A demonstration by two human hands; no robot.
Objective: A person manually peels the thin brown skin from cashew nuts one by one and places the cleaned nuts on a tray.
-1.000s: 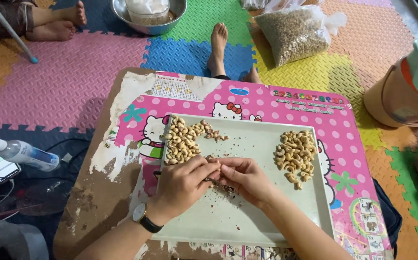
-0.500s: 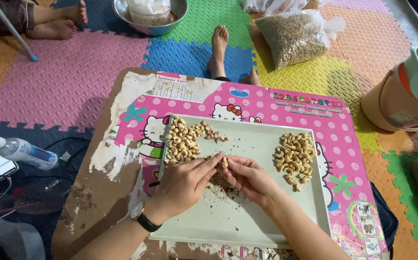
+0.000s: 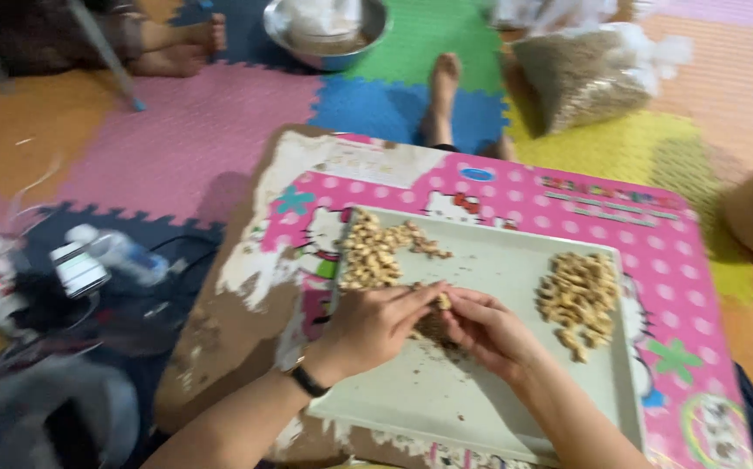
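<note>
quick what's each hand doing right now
Left hand: fingers pinched on a cashew.
Right hand: fingers closed on the same cashew.

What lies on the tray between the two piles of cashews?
In the head view, both hands, left hand and right hand, pinching one cashew above brown husk crumbs.

A single head-worn camera looks steeply down and forward, close over a low pink table [image 3: 515,187] bearing a pale tray [image 3: 498,260], with foam floor mats [image 3: 177,148] beyond. Motion blur softens everything, so finer detail is probably unreliable.
</note>
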